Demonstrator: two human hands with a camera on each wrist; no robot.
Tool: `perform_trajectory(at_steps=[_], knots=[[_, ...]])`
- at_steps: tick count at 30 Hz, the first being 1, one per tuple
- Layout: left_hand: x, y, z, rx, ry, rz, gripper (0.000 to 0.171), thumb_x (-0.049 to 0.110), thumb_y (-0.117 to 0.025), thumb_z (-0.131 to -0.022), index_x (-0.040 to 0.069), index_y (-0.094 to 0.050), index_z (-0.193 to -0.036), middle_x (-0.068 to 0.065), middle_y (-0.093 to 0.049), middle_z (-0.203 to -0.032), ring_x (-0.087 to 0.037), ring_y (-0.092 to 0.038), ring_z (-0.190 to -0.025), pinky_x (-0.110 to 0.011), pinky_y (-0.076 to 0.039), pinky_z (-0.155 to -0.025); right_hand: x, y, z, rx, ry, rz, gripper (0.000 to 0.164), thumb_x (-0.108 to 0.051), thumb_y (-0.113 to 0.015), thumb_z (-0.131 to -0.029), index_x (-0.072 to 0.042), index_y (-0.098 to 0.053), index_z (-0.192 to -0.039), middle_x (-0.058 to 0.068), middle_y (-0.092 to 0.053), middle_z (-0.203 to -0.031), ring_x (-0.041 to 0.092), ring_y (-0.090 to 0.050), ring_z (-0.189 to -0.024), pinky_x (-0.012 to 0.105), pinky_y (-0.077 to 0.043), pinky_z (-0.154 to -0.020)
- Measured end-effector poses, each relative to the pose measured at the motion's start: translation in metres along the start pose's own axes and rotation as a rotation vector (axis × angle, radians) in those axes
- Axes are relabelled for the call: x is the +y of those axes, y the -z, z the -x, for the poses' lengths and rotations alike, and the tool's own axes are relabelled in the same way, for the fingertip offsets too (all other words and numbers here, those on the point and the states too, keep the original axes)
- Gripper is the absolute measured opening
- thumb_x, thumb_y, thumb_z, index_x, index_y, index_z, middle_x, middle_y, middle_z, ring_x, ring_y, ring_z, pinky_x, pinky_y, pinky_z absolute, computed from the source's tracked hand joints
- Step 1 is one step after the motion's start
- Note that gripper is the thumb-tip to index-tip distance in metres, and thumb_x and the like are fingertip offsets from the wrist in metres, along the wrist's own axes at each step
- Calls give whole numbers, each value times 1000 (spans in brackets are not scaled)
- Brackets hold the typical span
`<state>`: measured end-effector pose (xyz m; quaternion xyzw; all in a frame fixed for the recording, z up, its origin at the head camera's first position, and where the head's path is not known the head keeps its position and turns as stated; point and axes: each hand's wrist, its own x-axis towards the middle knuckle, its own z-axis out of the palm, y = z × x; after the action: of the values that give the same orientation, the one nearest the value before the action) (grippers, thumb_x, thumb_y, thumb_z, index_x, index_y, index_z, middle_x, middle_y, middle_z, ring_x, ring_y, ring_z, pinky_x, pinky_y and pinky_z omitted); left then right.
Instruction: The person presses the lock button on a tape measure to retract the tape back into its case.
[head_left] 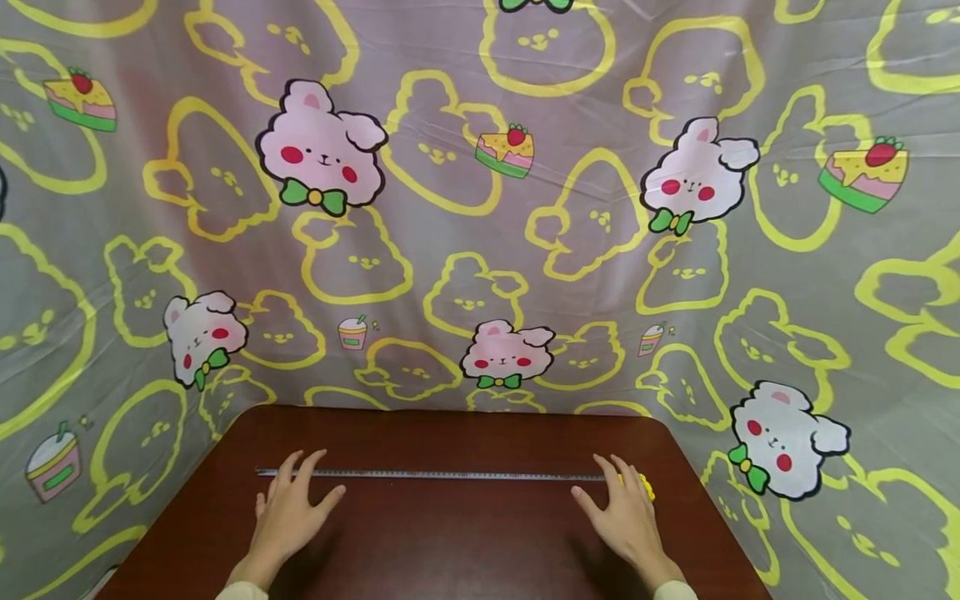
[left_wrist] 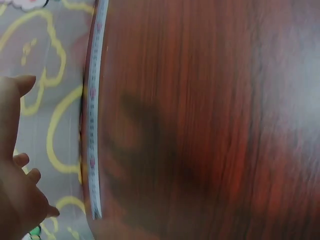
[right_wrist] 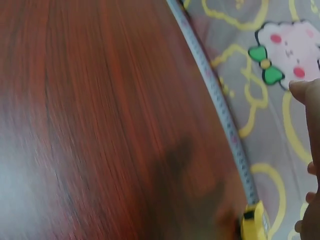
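Observation:
A tape measure lies on the dark brown table, its pale marked blade (head_left: 450, 476) drawn out straight across from left to right. Its yellow case (right_wrist: 254, 222) sits at the right end, partly behind my right hand in the head view. The blade's free end (left_wrist: 96, 212) shows in the left wrist view. My left hand (head_left: 288, 512) hovers near that end with fingers spread and nothing in them. Over by the case, my right hand (head_left: 622, 512) is likewise spread and holds nothing. Both hands cast shadows on the wood.
The table (head_left: 450, 542) has rounded far corners. A grey curtain (head_left: 585, 250) printed with yellow outlines, white bunnies and cakes hangs right behind its far edge and along both sides.

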<state>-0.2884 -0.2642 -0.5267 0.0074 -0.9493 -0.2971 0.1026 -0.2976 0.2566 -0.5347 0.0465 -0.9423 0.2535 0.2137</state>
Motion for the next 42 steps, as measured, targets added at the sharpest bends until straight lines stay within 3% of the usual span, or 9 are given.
perform_trajectory(at_steps=[8, 13, 18, 22, 27, 30, 35, 39, 42], knots=[[-51, 17, -10, -32, 76, 6, 90, 61, -68, -94, 5, -34, -155, -40, -14, -155, -69, -28, -130, -82, -30, -90, 38, 7, -7, 44, -33, -2, 72, -52, -73, -94, -8, -51, -147, 25, -43, -149, 56, -32, -138, 74, -27, -104], [-77, 29, -17, -70, 153, 1, 95, 63, -67, -93, 2, -29, -156, -43, -11, -153, -72, -28, -126, -83, -32, -86, 53, 6, -7, 64, -92, -49, 72, -50, -74, -93, -7, -51, -146, 27, -43, -149, 53, -37, -135, 74, -34, -98], [-94, 34, -27, -79, 181, -12, 98, 67, -67, -91, 2, -29, -156, -44, -15, -151, -72, -29, -124, -83, -32, -84, 65, 5, -8, 25, -199, -84, 76, -53, -72, -94, -5, -48, -148, 29, -41, -149, 57, -40, -132, 73, -35, -97], [-108, 34, -34, -82, 231, 26, 100, 66, -68, -91, 0, -27, -155, -45, -15, -150, -72, -27, -126, -85, -30, -85, 75, 4, -12, -56, -314, -138, 83, -56, -66, -97, -1, -38, -153, 34, -35, -150, 59, -34, -135, 71, -30, -104], [-125, 32, -44, -109, 356, 210, 113, 60, -74, -89, -6, -14, -158, -47, -9, -152, -69, -15, -134, -87, -19, -93, 87, -5, -15, -118, -448, -165, 89, -62, -60, -98, -1, -31, -155, 37, -35, -149, 60, -33, -134, 74, -26, -104], [-130, 28, -52, -118, 401, 265, 120, 57, -79, -86, -9, -8, -158, -47, -8, -151, -69, -12, -135, -85, -15, -96, 96, -10, -14, -129, -495, -157, 92, -68, -59, -96, -4, -30, -156, 34, -39, -150, 59, -35, -134, 76, -18, -105], [-136, 19, -62, -132, 431, 233, 122, 62, -78, -84, -9, -11, -157, -45, -2, -153, -71, -7, -134, -82, -14, -98, 103, -19, -16, -142, -495, -91, 103, -77, -61, -88, -10, -29, -159, 34, -39, -152, 60, -31, -136, 79, -3, -106], [-141, 10, -63, -106, 450, 179, 111, 65, -75, -85, -7, -26, -153, -43, 3, -155, -72, -5, -133, -80, -13, -96, 102, -29, -18, -159, -462, -9, 113, -85, -63, -78, -14, -33, -159, 32, -39, -152, 60, -28, -136, 81, 1, -102], [-143, 3, -63, -60, 474, 127, 104, 69, -74, -84, -4, -35, -149, -42, -1, -155, -71, -10, -132, -78, -16, -94, 103, -38, -16, -146, -445, 37, 108, -84, -65, -78, -14, -40, -157, 28, -42, -152, 58, -30, -135, 82, 1, -102]])
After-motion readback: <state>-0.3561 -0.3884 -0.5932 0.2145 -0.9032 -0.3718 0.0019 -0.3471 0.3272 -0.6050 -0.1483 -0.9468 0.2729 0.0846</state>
